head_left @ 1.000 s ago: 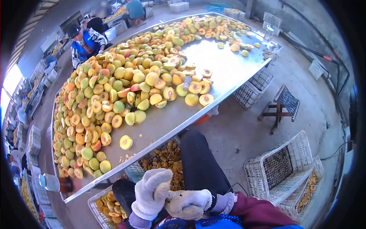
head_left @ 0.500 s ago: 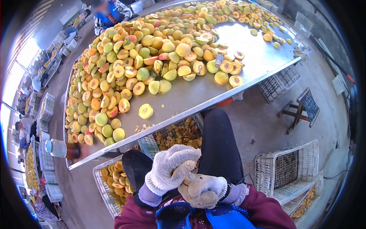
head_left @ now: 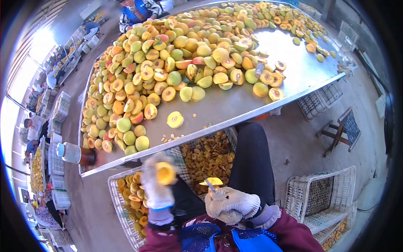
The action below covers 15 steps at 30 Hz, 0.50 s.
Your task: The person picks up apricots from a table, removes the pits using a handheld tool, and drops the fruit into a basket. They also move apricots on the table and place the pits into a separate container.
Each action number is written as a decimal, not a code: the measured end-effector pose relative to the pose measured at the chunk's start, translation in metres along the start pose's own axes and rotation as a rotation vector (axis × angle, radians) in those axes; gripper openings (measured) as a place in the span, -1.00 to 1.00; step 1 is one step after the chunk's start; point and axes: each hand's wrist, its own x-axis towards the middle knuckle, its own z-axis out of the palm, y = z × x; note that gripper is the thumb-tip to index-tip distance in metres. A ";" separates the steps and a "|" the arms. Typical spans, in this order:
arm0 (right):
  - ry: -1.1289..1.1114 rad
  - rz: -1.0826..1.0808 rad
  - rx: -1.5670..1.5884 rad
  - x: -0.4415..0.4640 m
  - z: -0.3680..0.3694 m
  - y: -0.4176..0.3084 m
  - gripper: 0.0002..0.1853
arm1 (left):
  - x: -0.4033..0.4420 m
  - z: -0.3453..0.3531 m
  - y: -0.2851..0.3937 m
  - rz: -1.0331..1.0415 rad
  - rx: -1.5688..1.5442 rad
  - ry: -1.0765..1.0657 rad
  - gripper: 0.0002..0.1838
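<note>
My left hand, in a pale knitted glove and smeared by motion, holds a hollowed yellow peach half over the left crate. My right hand, in a dirty glove, is closed around a small pitting knife. Only its grey tip shows; the glove hides the rest. A yellow slice of peach sits at that tip. Beneath my left hand, a white crate holds peach halves. Between my legs, another crate contains many brown-orange pits and scraps.
A metal table with a raised rim bears a large heap of halved peaches. A jar of dark liquid stands at its left corner. Stacked crates and a folding stool are on the right. Another person is across the table.
My hands were together at my lap. Now the left has moved left and up with the peach half, while the right stays near my lap, its knife tip and yellow slice now showing.
</note>
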 end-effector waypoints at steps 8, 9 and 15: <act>0.238 0.250 -0.167 0.022 -0.001 -0.005 -0.78 | 0.049 -0.085 0.012 0.538 1.186 0.012 -0.80; 0.234 0.254 -0.174 0.023 0.001 -0.009 -0.78 | 0.060 -0.065 0.010 0.451 1.057 -0.038 -0.74; 0.403 0.328 -0.189 0.021 0.004 -0.020 -0.82 | 0.167 0.022 -0.041 0.716 1.407 -0.151 -0.34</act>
